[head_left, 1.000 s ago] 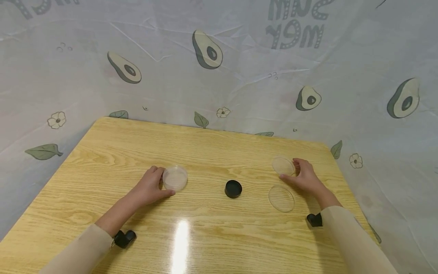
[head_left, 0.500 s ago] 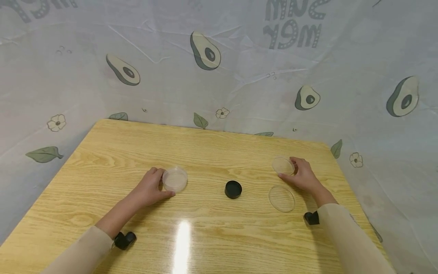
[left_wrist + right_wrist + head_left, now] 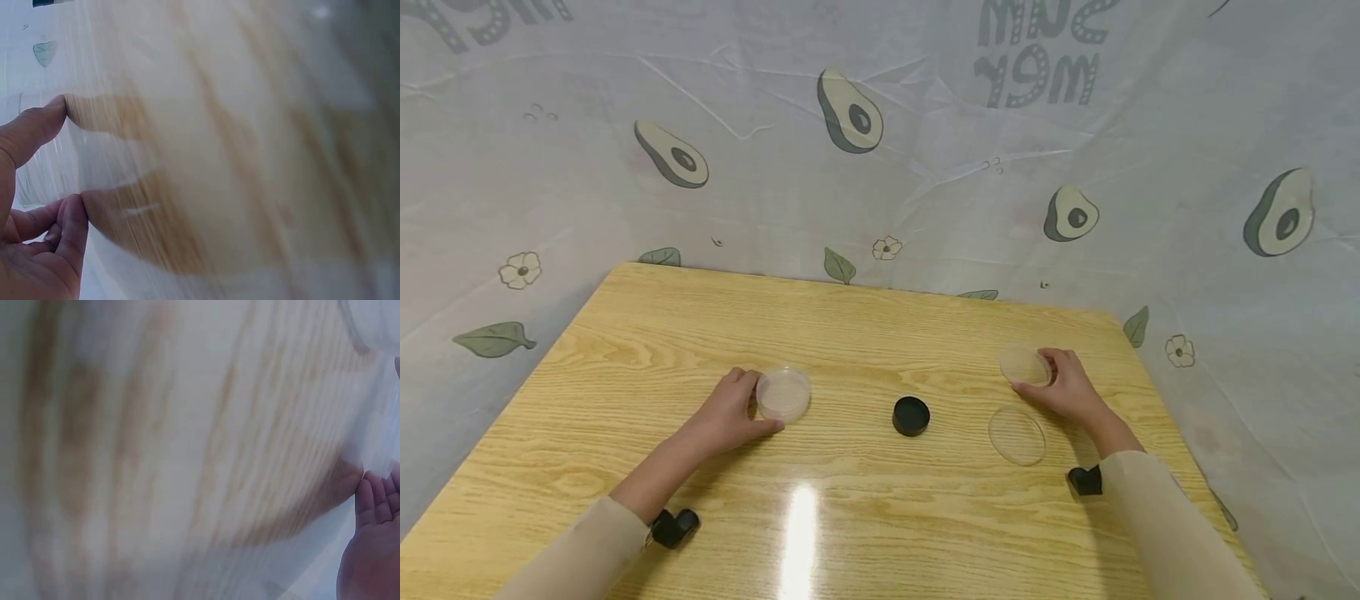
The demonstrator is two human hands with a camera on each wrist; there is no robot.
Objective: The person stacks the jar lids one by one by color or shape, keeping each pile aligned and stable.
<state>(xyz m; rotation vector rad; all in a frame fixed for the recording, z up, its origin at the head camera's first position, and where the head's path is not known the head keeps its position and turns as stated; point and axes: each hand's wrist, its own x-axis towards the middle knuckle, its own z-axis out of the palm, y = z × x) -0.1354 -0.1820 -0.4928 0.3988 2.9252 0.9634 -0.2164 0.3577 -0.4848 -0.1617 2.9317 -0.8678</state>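
Note:
On the left side of the wooden table, my left hand (image 3: 730,412) grips a clear round petri dish (image 3: 784,393) by its side. The left wrist view shows the thumb and fingers of my left hand (image 3: 47,244) on opposite sides of that petri dish (image 3: 47,162). Toward the back right, my right hand (image 3: 1066,387) holds a clear petri dish half (image 3: 1024,367) between thumb and fingers. Just in front of it lies a clear round lid (image 3: 1017,436), flat on the wood. In the right wrist view only part of my right hand (image 3: 372,550) shows, at the right edge.
A small black round cup (image 3: 912,416), open side up, stands between the hands. The wooden table (image 3: 865,517) ends at the back against a pale cloth (image 3: 940,200) printed with avocados and leaves. A bright light reflection crosses the front of the tabletop.
My right hand and the petri dish half in it have shifted very slightly, a little to the right since half a second ago. My left hand and its petri dish stay in place.

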